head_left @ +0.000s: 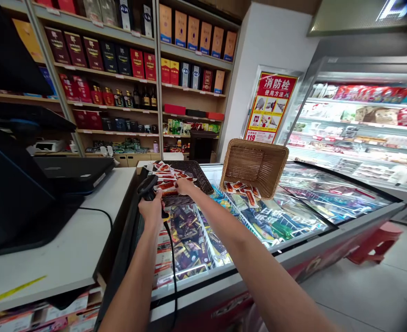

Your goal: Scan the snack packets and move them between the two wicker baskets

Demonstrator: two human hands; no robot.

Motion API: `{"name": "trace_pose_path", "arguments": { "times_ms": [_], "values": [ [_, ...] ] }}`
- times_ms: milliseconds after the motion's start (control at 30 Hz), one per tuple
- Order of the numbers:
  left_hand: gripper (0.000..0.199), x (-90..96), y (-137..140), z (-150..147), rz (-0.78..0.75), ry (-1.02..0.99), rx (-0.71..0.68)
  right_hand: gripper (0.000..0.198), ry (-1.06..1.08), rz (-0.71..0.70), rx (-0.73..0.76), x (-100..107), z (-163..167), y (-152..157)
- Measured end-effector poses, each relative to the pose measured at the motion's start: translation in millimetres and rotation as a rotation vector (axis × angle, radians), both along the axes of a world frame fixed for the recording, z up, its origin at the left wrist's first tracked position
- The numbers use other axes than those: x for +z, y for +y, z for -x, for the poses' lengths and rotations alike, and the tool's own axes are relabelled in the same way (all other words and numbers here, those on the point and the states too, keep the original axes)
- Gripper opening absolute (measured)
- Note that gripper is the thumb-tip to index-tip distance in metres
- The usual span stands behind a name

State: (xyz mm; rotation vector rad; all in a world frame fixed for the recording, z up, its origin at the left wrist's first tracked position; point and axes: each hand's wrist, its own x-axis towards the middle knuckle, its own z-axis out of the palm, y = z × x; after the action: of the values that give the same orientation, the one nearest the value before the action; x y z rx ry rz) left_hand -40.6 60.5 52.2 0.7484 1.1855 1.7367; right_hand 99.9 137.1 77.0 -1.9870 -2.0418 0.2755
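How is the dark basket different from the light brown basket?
The dark basket is blackish-brown, while the light brown basket is tan. The dark basket lies flat, but the light brown basket is tipped so its opening faces the camera. The dark basket holds a big pile of red packets; the light brown basket has fewer. Both look woven.

The single head-worn camera faces forward and down across the freezer (345,234) toward far shelves (158,92), viewing the left hand (150,208) and right hand (184,186) at arm's length.

Narrow gap between tray (193,170) and basket (258,161)
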Motion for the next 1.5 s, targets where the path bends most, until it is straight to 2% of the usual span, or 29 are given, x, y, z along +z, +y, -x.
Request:
{"name": "trace_pose_path", "arguments": {
  "times_ms": [233,333,400,467,533,633,733,800,900,1000,1100,1200,1267,1333,1400,1500],
  "values": [
    [0.03,-6.5,2.7,-2.9,0.027,0.06,-0.01,0.012,0.094,0.018,0.086,-12.1,-4.4,2.2],
    [0.029,-6.6,1.8,-4.2,0.019,0.07,-0.017,0.013,0.145,-0.051,0.062,-13.2,-14.0,-4.4],
    [0.028,-6.1,1.1,-5.0,0.014,0.089,-0.024,0.016,0.261,-0.151,-0.026,-12.3,-25.5,-12.5],
    [0.028,-5.3,0.1,-6.5,0.013,0.115,-0.03,0.015,0.531,-0.258,-0.112,-11.6,-41.8,-24.3],
    [0.029,-4.1,-1.6,-9.4,0.005,0.132,-0.046,0.017,0.921,-0.327,-0.144,-12.7,-61.4,-40.2],
    [0.031,-2.5,-5.4,-15.9,-0.025,0.136,-0.097,0.032,1.446,-0.383,-0.14,-20.1,-90.4,-68.8],
    [0.034,-2.7,-10.1,-23.5,-0.059,0.155,-0.144,0.043,1.723,-0.429,-0.11,-34.3,-111.3,-95.1],
    [0.035,-3.7,-13.6,-28.6,-0.071,0.194,-0.159,0.047,1.799,-0.403,-0.101,-45.4,-119.3,-106.8],
    [0.034,-5.9,-19.1,-35.5,-0.093,0.26,-0.199,0.043,1.83,-0.354,-0.164,-58.4,-124.6,-113.3],
    [0.036,-8.0,-24.2,-41.0,-0.118,0.296,-0.255,0.031,1.904,-0.408,-0.228,-63.3,-127.2,-110.8],
    [0.039,-9.3,-28.7,-45.4,-0.121,0.332,-0.312,0.017,2.122,-0.469,-0.353,-64.2,-132.3,-106.8],
    [0.041,-9.8,-32.7,-49.3,-0.129,0.357,-0.372,0.014,2.301,-0.365,-0.549,-65.1,-140.7,-106.1],
    [0.041,-9.7,-35.0,-51.7,-0.14,0.365,-0.396,0.016,2.349,-0.231,-0.599,-65.1,-145.8,-108.0],
    [0.04,-9.4,-36.9,-53.5,-0.149,0.379,-0.413,0.014,2.346,-0.092,-0.547,-63.6,-147.9,-111.1],
    [0.039,-9.2,-38.3,-54.6,-0.16,0.41,-0.433,0.006,2.285,-0.035,-0.435,-60.7,-146.3,-114.4],
    [0.038,-9.1,-39.3,-54.2,-0.17,0.494,-0.481,0.015,2.124,-0.152,-0.295,-55.6,-140.9,-118.4]
  ]
}}
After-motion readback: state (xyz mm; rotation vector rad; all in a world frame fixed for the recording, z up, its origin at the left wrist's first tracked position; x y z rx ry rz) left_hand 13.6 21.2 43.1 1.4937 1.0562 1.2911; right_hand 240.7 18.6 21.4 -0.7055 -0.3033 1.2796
